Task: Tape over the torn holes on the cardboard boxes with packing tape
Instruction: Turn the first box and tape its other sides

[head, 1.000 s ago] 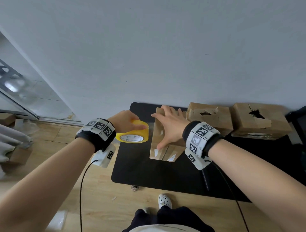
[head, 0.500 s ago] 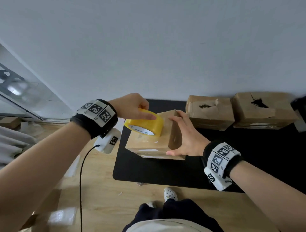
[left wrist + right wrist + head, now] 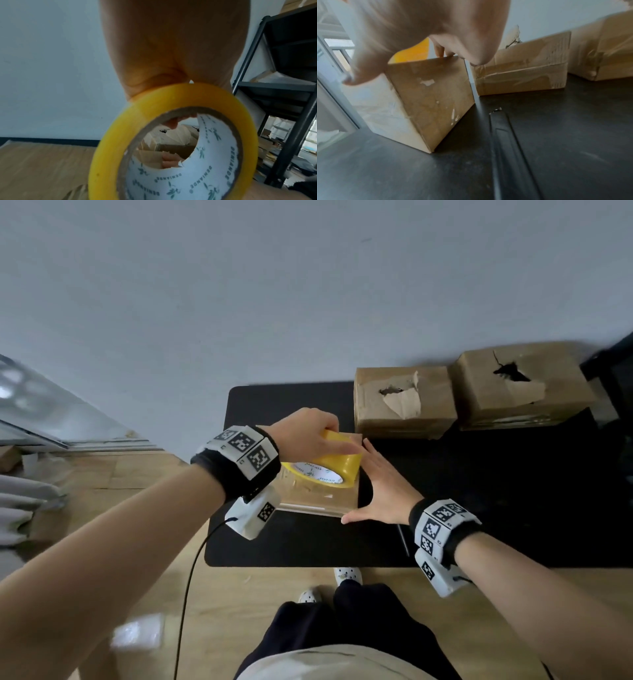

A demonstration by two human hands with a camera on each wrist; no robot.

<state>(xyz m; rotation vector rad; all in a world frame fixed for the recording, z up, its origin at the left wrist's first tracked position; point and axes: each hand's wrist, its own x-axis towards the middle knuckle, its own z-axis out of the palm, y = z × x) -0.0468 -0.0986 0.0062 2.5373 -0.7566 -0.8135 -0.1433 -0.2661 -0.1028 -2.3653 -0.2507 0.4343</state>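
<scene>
My left hand (image 3: 305, 436) is gripping the yellow tape roll (image 3: 325, 470), resting it on top of the near box (image 3: 318, 498) on the black counter (image 3: 308, 542). My right hand (image 3: 380, 491), fingers straight, is pressing flat against that box's right side. Two torn boxes (image 3: 404, 402) are sitting behind.

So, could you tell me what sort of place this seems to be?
Probably a storeroom or small packing area. Torn cardboard boxes sit on a low black table against a bare wall, a dark metal shelving rack stands nearby, and the left hand holds a roll of yellow tape.
</scene>
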